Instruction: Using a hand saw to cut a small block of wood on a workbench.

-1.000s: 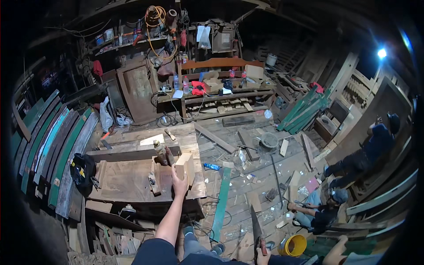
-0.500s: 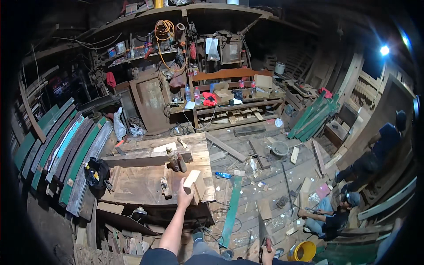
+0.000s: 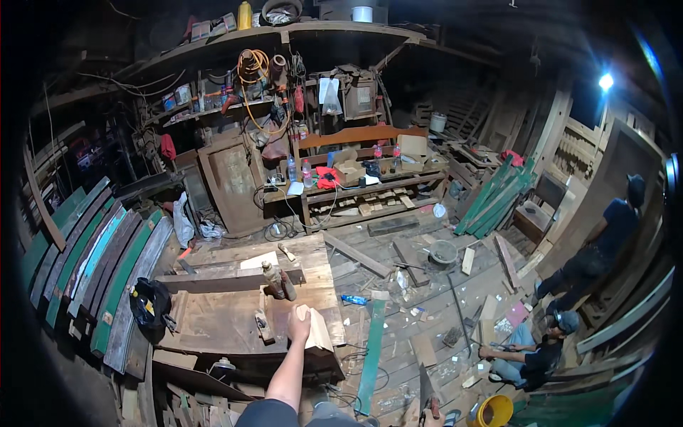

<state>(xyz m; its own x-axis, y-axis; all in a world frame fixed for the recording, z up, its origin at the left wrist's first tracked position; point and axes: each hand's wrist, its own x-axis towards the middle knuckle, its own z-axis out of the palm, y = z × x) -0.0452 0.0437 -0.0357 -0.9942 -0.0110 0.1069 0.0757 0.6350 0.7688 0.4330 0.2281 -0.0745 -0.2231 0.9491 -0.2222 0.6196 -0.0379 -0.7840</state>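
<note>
My left hand [image 3: 299, 324] is closed on a pale wooden block [image 3: 319, 331] at the right front corner of the workbench [image 3: 220, 313]. In my right hand [image 3: 431, 421], at the lower edge, is a handsaw [image 3: 425, 390], its reddish handle partly hidden by my fingers and its dark blade pointing away from me. Just beyond my left hand stand two brown-stained bottles [image 3: 277, 282]. Left of that hand lies what looks like a wooden hand plane [image 3: 263, 327]. Across the bench runs a long timber beam [image 3: 220, 280].
A green board [image 3: 372, 356] lies on the floor right of the bench, among cables and offcuts. Right of me are a yellow bucket [image 3: 492, 411], a seated person [image 3: 537, 352] and a standing person [image 3: 605, 242]. Several planks [image 3: 107, 277] lean at the left.
My left hand has brought the block lower, down to the bench corner, its fingers now over the block's top. The saw stays low in my right hand. The view has tilted up slightly.
</note>
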